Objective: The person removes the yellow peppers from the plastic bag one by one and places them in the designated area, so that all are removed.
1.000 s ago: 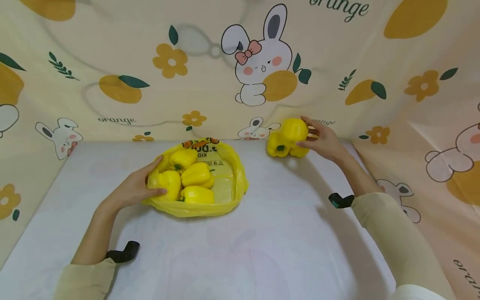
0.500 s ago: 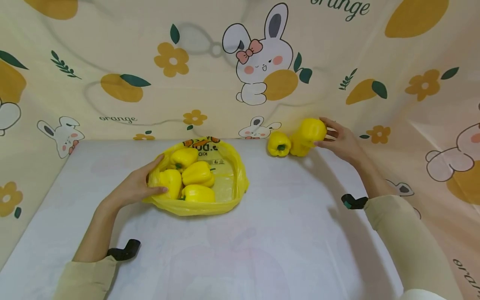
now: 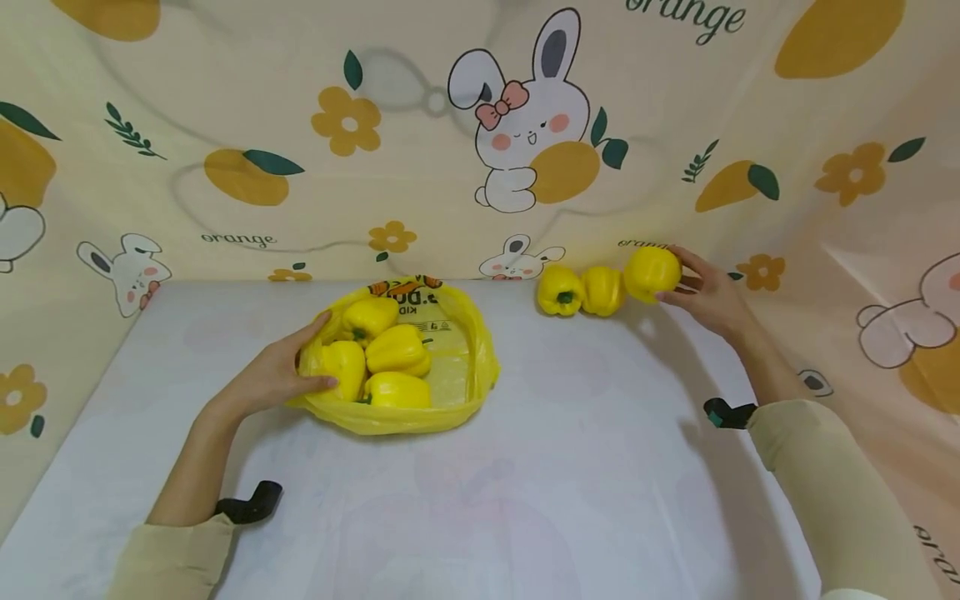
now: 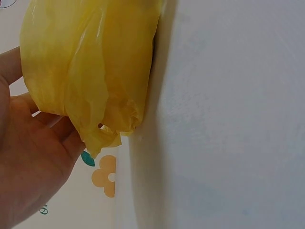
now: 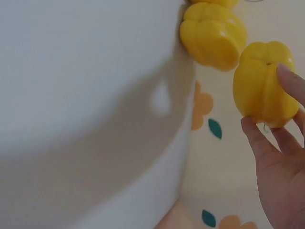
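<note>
My right hand [image 3: 708,296] grips a yellow bell pepper [image 3: 651,273] by its right side. In the right wrist view, this held pepper [image 5: 264,83] is above the table, with thumb and fingers around it. To its left, two more yellow bell peppers [image 3: 603,292] rest side by side at the table's back edge. My left hand [image 3: 270,371] holds the left side of a yellow plastic bag [image 3: 420,418], thumb over the rim. Several yellow bell peppers [image 3: 397,350] lie inside the bag's opened mouth. The left wrist view shows the bag's outside [image 4: 90,62] with fingers behind it.
The white-covered table [image 3: 465,508] meets a cream cloth backdrop [image 3: 420,192] printed with rabbits, oranges and flowers. More of this cloth rises along the right side. Bare bag lining [image 3: 447,375] shows right of the bagged peppers.
My right hand has moved right and slightly down with the bell pepper, from over the two resting peppers to beside them. The left hand and the bag have stayed in place.
</note>
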`<state>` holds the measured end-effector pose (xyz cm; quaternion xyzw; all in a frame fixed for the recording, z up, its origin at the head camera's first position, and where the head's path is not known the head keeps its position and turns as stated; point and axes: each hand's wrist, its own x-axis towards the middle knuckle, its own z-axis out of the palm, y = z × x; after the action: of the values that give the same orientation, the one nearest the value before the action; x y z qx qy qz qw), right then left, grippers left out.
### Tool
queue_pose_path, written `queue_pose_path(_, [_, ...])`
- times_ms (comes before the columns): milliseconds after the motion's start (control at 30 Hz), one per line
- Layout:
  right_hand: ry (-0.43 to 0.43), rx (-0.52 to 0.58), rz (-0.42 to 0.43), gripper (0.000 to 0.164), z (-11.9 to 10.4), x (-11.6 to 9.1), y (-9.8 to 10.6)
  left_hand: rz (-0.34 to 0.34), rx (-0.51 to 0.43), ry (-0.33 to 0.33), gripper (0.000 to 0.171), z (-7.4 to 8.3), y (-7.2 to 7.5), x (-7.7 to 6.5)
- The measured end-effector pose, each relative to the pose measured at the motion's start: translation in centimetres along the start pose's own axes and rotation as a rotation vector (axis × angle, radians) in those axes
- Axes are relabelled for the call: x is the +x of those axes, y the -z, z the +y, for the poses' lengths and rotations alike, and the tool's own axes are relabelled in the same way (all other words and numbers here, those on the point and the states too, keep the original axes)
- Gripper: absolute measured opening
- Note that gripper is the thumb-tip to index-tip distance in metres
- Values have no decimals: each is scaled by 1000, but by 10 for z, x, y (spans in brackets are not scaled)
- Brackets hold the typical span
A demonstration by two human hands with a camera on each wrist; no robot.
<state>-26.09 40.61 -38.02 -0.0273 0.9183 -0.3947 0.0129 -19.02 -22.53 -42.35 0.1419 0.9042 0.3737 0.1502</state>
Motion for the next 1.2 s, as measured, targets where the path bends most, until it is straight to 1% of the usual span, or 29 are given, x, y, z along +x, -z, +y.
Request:
queue_pose_path(200, [2, -26, -30, 85, 13, 2, 2, -3, -6, -1, 102, -1, 1, 0])
queue_pose_path(400, [-16, -43, -49, 86, 26, 6, -2, -8, -8, 4, 102, -1, 1, 1])
queue_pose_path(600, [-32, -60, -60, 86, 32, 13, -9, -6, -10, 19, 101, -2, 2, 0])
queue_pose_path(667, [-43, -63, -57, 87, 34, 13, -10, -7, -9, 14, 101, -2, 2, 1])
queue_pose_path(833, [-67, -56, -72, 87, 43, 12, -9, -13, 6, -6, 101, -1, 0, 4])
queue_pose_path(933, [-80, -28, -91, 86, 48, 12, -11, -16, 11, -1, 101, -2, 0, 5])
queue_pose_path(1200, [-78, 17, -104, 89, 49, 20, -17, -7, 8, 8, 101, -2, 1, 3])
